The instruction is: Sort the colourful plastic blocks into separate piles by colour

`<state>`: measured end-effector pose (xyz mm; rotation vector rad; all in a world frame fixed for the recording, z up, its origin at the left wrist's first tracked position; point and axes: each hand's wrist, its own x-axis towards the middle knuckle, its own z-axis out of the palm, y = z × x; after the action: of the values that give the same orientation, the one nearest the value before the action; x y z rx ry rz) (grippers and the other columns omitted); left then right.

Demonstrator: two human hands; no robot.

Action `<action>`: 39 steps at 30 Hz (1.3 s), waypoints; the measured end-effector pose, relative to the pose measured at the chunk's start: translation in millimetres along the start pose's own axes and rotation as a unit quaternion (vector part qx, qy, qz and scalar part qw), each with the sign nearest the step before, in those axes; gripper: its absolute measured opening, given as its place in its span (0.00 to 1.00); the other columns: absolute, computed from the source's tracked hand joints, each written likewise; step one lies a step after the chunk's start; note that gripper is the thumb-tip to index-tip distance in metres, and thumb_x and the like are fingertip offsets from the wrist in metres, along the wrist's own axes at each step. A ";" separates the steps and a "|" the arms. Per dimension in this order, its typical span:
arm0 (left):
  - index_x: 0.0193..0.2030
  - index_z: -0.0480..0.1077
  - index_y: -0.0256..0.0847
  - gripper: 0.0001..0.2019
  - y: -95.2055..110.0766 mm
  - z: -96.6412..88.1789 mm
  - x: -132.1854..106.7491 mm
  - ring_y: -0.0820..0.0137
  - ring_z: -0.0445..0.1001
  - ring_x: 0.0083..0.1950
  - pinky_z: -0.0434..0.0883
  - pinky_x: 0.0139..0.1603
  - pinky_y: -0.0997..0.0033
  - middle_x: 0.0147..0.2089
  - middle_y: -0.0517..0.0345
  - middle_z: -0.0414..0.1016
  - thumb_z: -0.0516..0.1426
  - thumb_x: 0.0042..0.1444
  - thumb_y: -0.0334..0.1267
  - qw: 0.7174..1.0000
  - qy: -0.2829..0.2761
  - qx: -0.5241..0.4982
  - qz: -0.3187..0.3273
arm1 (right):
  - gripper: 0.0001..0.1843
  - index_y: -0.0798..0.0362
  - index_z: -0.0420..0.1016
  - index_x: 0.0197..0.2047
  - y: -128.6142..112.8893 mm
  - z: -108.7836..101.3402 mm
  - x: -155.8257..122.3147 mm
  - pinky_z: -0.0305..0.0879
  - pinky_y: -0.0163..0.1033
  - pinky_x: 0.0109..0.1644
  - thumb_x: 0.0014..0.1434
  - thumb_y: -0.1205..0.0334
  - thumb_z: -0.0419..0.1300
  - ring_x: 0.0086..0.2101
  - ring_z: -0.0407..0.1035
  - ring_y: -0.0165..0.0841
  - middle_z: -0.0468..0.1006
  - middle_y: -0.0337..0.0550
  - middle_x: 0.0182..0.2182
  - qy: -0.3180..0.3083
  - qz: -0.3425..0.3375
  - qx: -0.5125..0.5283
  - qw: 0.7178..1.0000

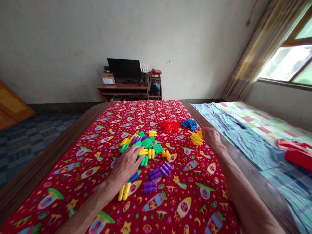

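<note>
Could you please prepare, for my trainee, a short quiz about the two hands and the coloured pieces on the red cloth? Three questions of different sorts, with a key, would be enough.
1. True or false: the small red pile lies beside the small blue pile.

2. Whose fingertips are at the small yellow pile? A) the left's; B) the right's.

3. Complete: the left hand is at the mixed pile, which shows green, yellow and ____.

Key: 1. True. 2. B, the right hand. 3. Purple.
</note>
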<state>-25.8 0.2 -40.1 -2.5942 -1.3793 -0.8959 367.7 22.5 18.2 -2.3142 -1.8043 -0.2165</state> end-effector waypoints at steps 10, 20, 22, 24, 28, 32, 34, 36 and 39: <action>0.49 0.75 0.44 0.14 0.6 -2.1 6.4 0.62 0.76 0.45 0.74 0.47 0.62 0.43 0.52 0.78 0.51 0.61 0.38 0.998 0.010 -0.064 -0.022 | 0.18 0.62 0.80 0.34 -24.3 -36.6 -12.1 0.65 0.41 0.35 0.61 0.71 0.48 0.35 0.76 0.45 0.79 0.64 0.32 -0.040 -0.036 -0.027 0.998; 0.45 0.69 0.40 0.24 41.7 -18.1 12.2 0.62 0.81 0.37 0.77 0.36 0.64 0.36 0.53 0.80 0.60 0.51 0.57 0.905 0.020 -0.360 -0.225 | 0.15 0.54 0.73 0.53 -134.2 -21.1 -86.6 0.63 0.30 0.34 0.67 0.59 0.53 0.30 0.72 0.28 0.80 0.47 0.38 -0.029 -0.444 0.380 0.811; 0.44 0.68 0.40 0.21 48.6 -22.6 12.8 0.62 0.81 0.39 0.78 0.39 0.64 0.38 0.52 0.80 0.59 0.54 0.55 0.905 0.003 -0.371 -0.207 | 0.14 0.55 0.75 0.50 -144.8 -16.4 -90.5 0.60 0.29 0.30 0.68 0.60 0.52 0.27 0.70 0.27 0.80 0.44 0.33 -0.060 -0.455 0.396 0.795; 0.43 0.69 0.41 0.16 50.9 -25.8 12.8 0.63 0.80 0.40 0.77 0.43 0.64 0.40 0.52 0.80 0.56 0.58 0.51 0.929 -0.009 -0.333 -0.161 | 0.14 0.55 0.78 0.46 -140.9 -13.1 -80.8 0.59 0.29 0.28 0.67 0.60 0.53 0.25 0.69 0.27 0.80 0.43 0.30 -0.038 -0.416 0.387 0.822; 0.48 0.71 0.40 0.13 43.0 -21.0 8.7 0.64 0.77 0.49 0.74 0.52 0.62 0.47 0.50 0.78 0.51 0.63 0.42 0.982 -0.018 -0.183 -0.036 | 0.12 0.54 0.79 0.45 -99.5 -8.3 -36.7 0.63 0.33 0.36 0.62 0.64 0.56 0.31 0.73 0.32 0.82 0.46 0.34 0.097 -0.284 0.307 0.903; 0.60 0.67 0.41 0.18 35.8 -7.4 1.5 0.62 0.69 0.61 0.69 0.61 0.59 0.61 0.48 0.71 0.52 0.64 0.38 0.992 -0.091 -0.072 0.058 | 0.15 0.52 0.80 0.44 -54.7 -4.4 -2.0 0.65 0.37 0.43 0.61 0.68 0.52 0.41 0.74 0.37 0.82 0.48 0.40 0.106 -0.191 0.160 0.962; 0.60 0.67 0.43 0.19 36.5 -4.2 0.1 0.60 0.67 0.63 0.68 0.62 0.57 0.63 0.49 0.69 0.54 0.62 0.37 0.990 -0.118 -0.025 0.075 | 0.17 0.51 0.80 0.44 -41.4 -2.1 4.5 0.64 0.36 0.43 0.61 0.69 0.51 0.43 0.73 0.37 0.81 0.47 0.42 0.077 -0.154 0.104 0.980; 0.59 0.68 0.43 0.19 39.3 -4.5 1.0 0.60 0.68 0.61 0.68 0.61 0.57 0.62 0.49 0.69 0.55 0.62 0.37 0.990 -0.122 -0.003 0.075 | 0.17 0.51 0.80 0.43 -33.8 -0.3 5.9 0.63 0.35 0.42 0.62 0.69 0.50 0.43 0.73 0.36 0.81 0.48 0.42 0.034 -0.135 0.059 0.989; 0.52 0.71 0.42 0.13 43.9 -7.9 4.7 0.63 0.73 0.54 0.72 0.56 0.62 0.53 0.50 0.73 0.55 0.61 0.33 0.992 -0.110 -0.022 0.060 | 0.15 0.53 0.80 0.40 -27.7 -0.8 4.2 0.59 0.34 0.37 0.62 0.67 0.51 0.39 0.74 0.35 0.81 0.49 0.36 -0.047 -0.132 0.008 0.990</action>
<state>6.7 -25.0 -22.2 -2.8472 -1.2432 -0.6486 341.9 32.8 21.8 -2.1021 -2.1492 -0.1317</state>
